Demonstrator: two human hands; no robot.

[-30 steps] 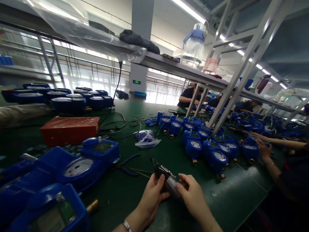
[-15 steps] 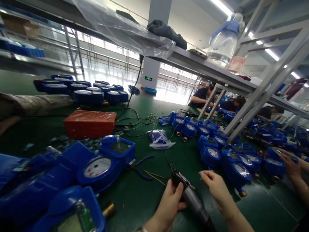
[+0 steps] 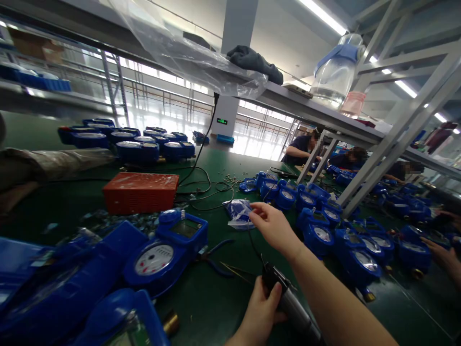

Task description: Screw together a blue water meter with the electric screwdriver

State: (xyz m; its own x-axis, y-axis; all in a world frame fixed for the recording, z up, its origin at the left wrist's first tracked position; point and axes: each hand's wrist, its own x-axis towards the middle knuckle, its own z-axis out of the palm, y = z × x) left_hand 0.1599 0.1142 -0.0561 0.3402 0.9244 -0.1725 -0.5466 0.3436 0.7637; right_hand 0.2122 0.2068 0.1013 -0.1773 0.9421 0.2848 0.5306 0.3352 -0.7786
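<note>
Left hand (image 3: pixel 257 312) curled round corded handheld tool (image 3: pixel 296 307) over green bench (image 3: pixel 212 315), best held steady; right hand (image 3: pixel 275 228) at plastic bag (image 3: pixel 236 209), thumb and forefinger nearly together, pinch unclear, light touch advisable.

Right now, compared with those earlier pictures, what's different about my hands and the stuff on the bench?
Your right hand has let go of the dark handheld tool and reached forward and left to the plastic bag; whether it touches is unclear. Your left hand still holds the tool. The red box and pliers stayed put.
</note>
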